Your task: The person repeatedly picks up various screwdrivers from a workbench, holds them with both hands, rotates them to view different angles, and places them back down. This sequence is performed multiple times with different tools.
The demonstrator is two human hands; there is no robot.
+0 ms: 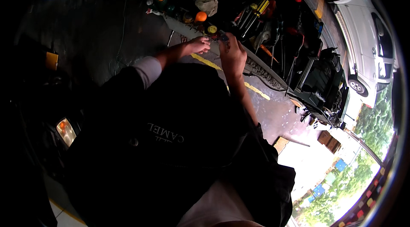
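Both my hands are raised in front of me at the near edge of a dark tool bench [252,62]. My left hand [200,45] has its fingers curled together, and anything in them is too small to make out. Close by on the right, my right hand [233,56] is bent at the fingers around a small dark thing whose kind I cannot tell. Just beyond the hands stands a container with a yellow cap [212,29]. A bottle with an orange cap [200,16] is behind it, to the left.
Yellow-handled screwdrivers [259,8], an orange-handled tool [269,53] and crumpled work gloves [206,5] lie on the bench. A white car [363,34] stands beyond at the right. Cardboard boxes [329,142] sit farther right, and a headlight [66,132] shows at the left.
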